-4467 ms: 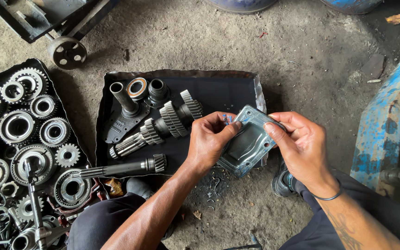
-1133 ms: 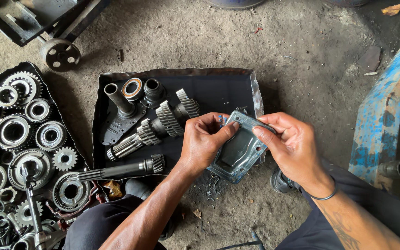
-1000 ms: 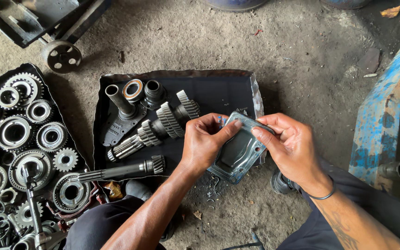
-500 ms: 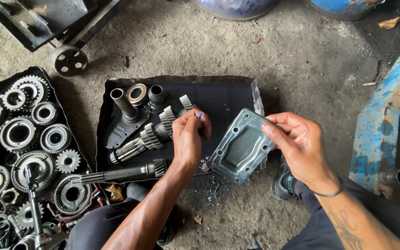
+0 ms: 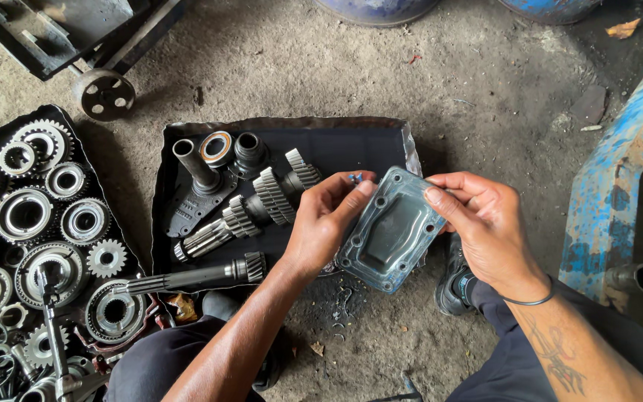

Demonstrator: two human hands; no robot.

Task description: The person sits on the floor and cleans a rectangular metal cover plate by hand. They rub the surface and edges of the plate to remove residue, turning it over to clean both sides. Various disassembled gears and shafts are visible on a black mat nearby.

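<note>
A rectangular metal cover plate (image 5: 390,232) with bolt holes round its rim hangs tilted over the right end of a black metal tray (image 5: 366,145). My right hand (image 5: 485,227) grips its upper right edge, thumb on top. My left hand (image 5: 325,219) pinches a small blue item (image 5: 355,178) between its fingertips at the plate's upper left edge, and the thumb rests against the rim there.
The tray holds a stepped gear shaft (image 5: 251,208), a tube on a flange (image 5: 191,175), a bearing (image 5: 217,147) and a splined shaft (image 5: 195,274). Several loose gears (image 5: 27,219) lie on a sheet at the left. A wheeled cart (image 5: 102,93) stands behind, a blue beam (image 5: 619,186) at the right.
My left hand had come off the plate and lifted over the tray; it is back at the plate's upper left edge with the blue item. My right hand kept hold of the plate.
</note>
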